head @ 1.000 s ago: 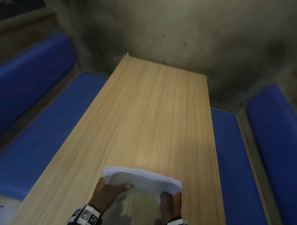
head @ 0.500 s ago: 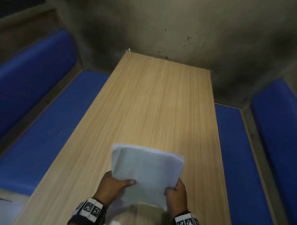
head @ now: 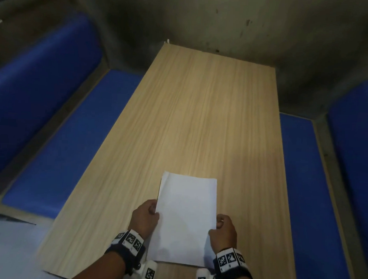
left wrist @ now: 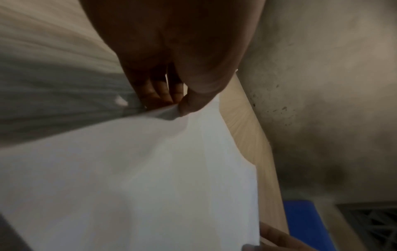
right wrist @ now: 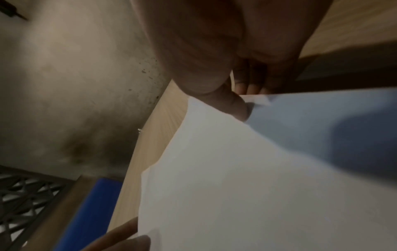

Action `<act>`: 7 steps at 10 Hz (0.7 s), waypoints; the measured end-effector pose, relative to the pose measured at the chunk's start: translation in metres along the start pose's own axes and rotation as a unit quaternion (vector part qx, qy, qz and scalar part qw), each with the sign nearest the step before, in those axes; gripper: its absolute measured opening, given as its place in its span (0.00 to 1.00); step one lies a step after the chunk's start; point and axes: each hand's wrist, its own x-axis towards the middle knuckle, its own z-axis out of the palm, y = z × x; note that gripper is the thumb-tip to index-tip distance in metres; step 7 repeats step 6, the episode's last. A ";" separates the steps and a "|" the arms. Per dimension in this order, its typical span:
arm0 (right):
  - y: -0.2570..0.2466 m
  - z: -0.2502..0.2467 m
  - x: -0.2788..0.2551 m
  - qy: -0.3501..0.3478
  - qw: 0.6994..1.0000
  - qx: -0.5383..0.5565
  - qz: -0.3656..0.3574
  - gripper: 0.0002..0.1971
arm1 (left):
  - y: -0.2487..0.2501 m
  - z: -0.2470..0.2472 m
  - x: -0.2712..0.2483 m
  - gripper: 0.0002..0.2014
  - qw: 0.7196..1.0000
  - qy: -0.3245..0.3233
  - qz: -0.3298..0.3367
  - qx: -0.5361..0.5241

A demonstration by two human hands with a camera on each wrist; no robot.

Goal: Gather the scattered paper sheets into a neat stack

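A stack of white paper sheets lies lengthwise on the near end of the wooden table, its edges close to even. My left hand pinches the stack's left edge, thumb on top and fingers underneath. In the left wrist view the left hand pinches the paper stack. My right hand grips the right edge the same way. The right wrist view shows my right hand with its thumb pressed on the paper stack.
Blue padded benches run along the left and the right of the table. A stained concrete wall closes off the far end. A metal grille shows low beside the wall.
The stack was held up with its top edge toward me; both hands have tipped it forward and laid it flat on the table, and it now looks squared.
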 end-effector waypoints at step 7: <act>0.011 -0.016 -0.013 -0.035 0.996 -0.085 -0.024 0.09 | -0.016 -0.007 0.004 0.08 1.000 -0.009 -0.012 -0.019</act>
